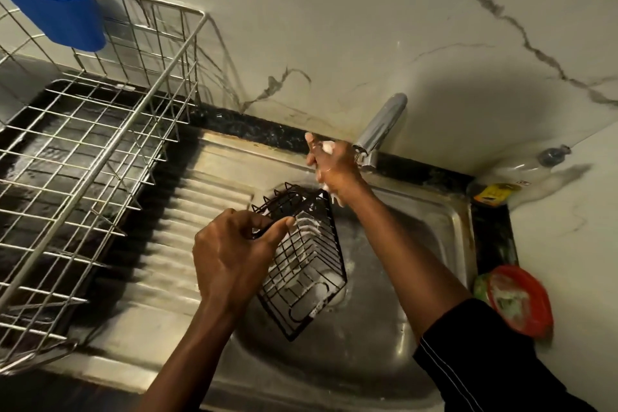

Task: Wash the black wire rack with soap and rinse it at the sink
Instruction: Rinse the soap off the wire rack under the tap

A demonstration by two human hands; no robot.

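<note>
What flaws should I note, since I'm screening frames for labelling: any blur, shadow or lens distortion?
Head view: the soapy right hand by the grey metal tap is motion-blurred; head view: a broad soft shadow darkens the marbled wall; head view: wide-angle skews the steel wire dish drainer.

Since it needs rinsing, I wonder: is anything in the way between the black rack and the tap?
Only the person's own soapy right hand, raised beside the tap just above the black wire rack. The left hand holds the rack over the sink; nothing else visible intervenes.
</note>
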